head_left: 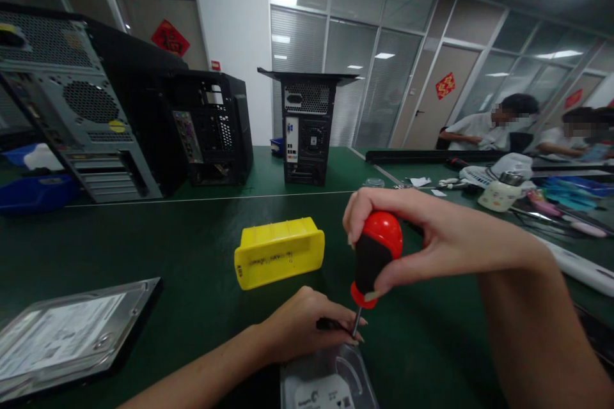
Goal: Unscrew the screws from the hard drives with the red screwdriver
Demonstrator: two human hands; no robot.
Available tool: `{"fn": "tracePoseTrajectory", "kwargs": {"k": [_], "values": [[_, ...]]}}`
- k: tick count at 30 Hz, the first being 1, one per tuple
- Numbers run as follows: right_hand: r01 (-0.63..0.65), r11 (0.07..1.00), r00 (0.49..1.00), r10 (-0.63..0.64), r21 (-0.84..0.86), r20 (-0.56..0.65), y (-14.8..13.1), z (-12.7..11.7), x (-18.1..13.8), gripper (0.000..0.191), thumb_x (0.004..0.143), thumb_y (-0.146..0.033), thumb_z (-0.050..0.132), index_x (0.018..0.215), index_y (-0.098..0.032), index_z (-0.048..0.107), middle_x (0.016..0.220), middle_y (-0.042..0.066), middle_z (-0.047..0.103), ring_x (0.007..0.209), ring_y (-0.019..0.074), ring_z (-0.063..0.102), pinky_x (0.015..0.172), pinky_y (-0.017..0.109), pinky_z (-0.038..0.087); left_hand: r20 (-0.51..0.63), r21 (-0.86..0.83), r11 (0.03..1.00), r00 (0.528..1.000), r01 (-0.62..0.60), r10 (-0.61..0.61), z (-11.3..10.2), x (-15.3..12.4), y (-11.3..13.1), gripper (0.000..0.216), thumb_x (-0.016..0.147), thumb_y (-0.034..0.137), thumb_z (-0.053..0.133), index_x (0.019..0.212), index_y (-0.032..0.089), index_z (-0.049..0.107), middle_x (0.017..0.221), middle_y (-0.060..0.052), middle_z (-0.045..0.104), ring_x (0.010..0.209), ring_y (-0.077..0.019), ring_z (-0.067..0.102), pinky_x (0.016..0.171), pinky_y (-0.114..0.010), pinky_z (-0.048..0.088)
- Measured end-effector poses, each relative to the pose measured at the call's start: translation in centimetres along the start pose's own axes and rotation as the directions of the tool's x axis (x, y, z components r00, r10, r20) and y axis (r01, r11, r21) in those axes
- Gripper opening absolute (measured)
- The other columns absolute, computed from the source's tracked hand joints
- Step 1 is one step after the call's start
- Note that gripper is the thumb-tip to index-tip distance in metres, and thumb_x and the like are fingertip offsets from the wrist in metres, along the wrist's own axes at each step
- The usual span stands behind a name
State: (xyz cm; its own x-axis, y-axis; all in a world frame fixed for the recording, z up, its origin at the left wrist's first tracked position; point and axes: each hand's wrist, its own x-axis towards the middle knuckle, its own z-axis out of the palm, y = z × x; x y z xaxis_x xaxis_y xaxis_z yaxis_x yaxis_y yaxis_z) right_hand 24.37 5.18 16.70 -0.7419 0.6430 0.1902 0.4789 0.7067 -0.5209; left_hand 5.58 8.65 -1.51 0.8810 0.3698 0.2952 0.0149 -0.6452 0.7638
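Right hand [426, 230] is gripping 1 screwdriver [371, 262], fingers curled round the handle; left hand [307, 326] is resting nearly closed by the tip, its hold escaping my view; 1 hard drive [330, 377] is lying just below, yellow bin [283, 259] beyond

The screwdriver [378, 259] at four o'clock has a red-and-black handle [371, 262], and the drive [314, 367] at six o'clock is grey with a white label [326, 394]. The table [192, 246] is dark green, the box [281, 252] at seven o'clock yellow with black writing [273, 261].
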Motion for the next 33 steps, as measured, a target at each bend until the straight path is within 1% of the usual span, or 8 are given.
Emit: {"fn": "tracePoseTrajectory", "kwargs": {"k": [3,7,12,17,21,25,29,33], "values": [[-0.043,0.997,0.999,0.041,-0.066,-0.032,-0.4,0.0,-0.1,0.034,0.071,-0.034,0.077,0.091,-0.019,0.054,0.091,0.000,0.061,0.076,0.0114,0.059,0.060,0.019,0.044,0.004,-0.015,1.000,1.000,0.007,-0.006,0.1,0.0,0.0,0.018,0.084,0.017,0.068,0.100,0.020,0.073,0.100,-0.004,0.074,0.091,-0.0179,0.070,0.081,-0.024,0.053],[-0.038,0.988,0.997,0.027,-0.148,-0.074,-0.8,0.3,0.1,0.036,0.069,-0.040,0.077,0.084,-0.019,0.052,0.076,-0.005,0.058,0.062,0.0080,0.053,0.051,0.018,0.038,-0.016,-0.035,0.999,1.000,0.005,-0.006,0.1,0.1,0.1,0.017,0.084,0.019,0.068,0.100,0.019,0.073,0.100,-0.005,0.074,0.093,-0.0181,0.070,0.083,-0.024,0.053],[0.017,0.979,0.997,-0.033,-0.201,-0.075,-1.3,0.7,0.7,0.029,0.077,-0.041,0.071,0.087,-0.018,0.055,0.078,-0.005,0.059,0.067,0.0069,0.053,0.058,0.018,0.038,0.053,-0.017,0.999,0.998,0.041,-0.040,-0.1,0.2,0.1,0.017,0.086,0.021,0.065,0.102,0.019,0.071,0.104,-0.005,0.073,0.094,-0.0175,0.069,0.081,-0.024,0.053],[-0.035,0.973,0.998,0.022,-0.228,-0.061,-1.3,0.3,0.0,0.033,0.080,-0.049,0.065,0.082,-0.017,0.057,0.071,-0.005,0.056,0.062,0.0079,0.050,0.055,0.021,0.035,0.064,-0.014,1.000,0.998,0.007,-0.006,-0.1,0.3,0.0,0.017,0.088,0.024,0.064,0.102,0.018,0.071,0.101,-0.005,0.074,0.092,-0.0174,0.070,0.082,-0.024,0.051],[-0.007,0.983,1.000,0.002,-0.185,-0.029,-1.3,-0.2,-1.0,0.020,0.093,-0.035,0.046,0.093,-0.017,0.056,0.078,-0.003,0.058,0.066,0.0092,0.051,0.061,0.023,0.038,0.030,0.049,0.999,0.999,-0.012,0.011,0.1,0.3,-0.1,0.016,0.086,0.023,0.066,0.101,0.019,0.071,0.097,-0.003,0.074,0.088,-0.0169,0.070,0.078,-0.023,0.049],[-0.046,0.976,0.999,0.042,-0.214,-0.025,-1.4,-0.4,-1.2,0.016,0.092,-0.028,0.050,0.104,-0.018,0.054,0.092,-0.001,0.061,0.078,0.0096,0.055,0.070,0.021,0.042,-0.016,0.114,0.993,1.000,-0.023,0.024,0.2,0.2,-0.3,0.016,0.084,0.025,0.069,0.099,0.022,0.072,0.091,0.001,0.075,0.083,-0.0159,0.069,0.077,-0.023,0.046],[0.040,0.982,0.998,-0.047,-0.183,-0.033,-1.0,-0.3,-0.9,0.019,0.093,-0.027,0.051,0.108,-0.016,0.057,0.105,0.002,0.059,0.093,0.0105,0.055,0.083,0.021,0.043,-0.022,0.099,0.994,0.999,-0.038,0.041,0.3,0.1,-0.5,0.013,0.085,0.025,0.069,0.097,0.023,0.072,0.095,0.002,0.075,0.087,-0.0151,0.069,0.079,-0.023,0.045],[0.084,0.988,0.996,-0.087,-0.131,-0.012,-0.9,-0.3,-0.7,0.019,0.090,-0.024,0.057,0.107,-0.014,0.060,0.103,0.002,0.061,0.094,0.0089,0.057,0.083,0.018,0.044,-0.004,0.093,0.995,0.999,-0.034,0.034,0.3,0.2,-0.5,0.013,0.085,0.024,0.068,0.098,0.023,0.072,0.095,0.001,0.075,0.086,-0.0149,0.069,0.078,-0.023,0.045]]}}
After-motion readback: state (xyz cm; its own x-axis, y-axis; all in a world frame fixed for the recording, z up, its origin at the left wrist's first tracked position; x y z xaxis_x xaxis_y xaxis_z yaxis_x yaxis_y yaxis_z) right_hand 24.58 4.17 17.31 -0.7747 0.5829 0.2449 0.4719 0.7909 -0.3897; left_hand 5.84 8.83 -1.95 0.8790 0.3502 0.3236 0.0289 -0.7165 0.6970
